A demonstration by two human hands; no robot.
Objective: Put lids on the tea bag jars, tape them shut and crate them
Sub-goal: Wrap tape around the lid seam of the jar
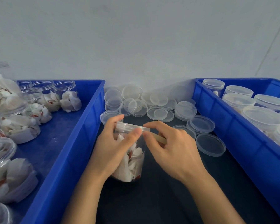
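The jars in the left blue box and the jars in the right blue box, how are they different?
The jars in the left crate have no lids; the jars in the right crate wear clear lids. Several left ones lie tipped over; the right ones stand upright. Both kinds are clear plastic. The left ones plainly hold white tea bags; in the right ones only a few white bits show.

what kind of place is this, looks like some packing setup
Probably a small hand-packing workstation. A left blue crate holds open jars of tea bags, a right blue crate holds lidded ones, and a heap of loose clear lids lies between them on the dark table.
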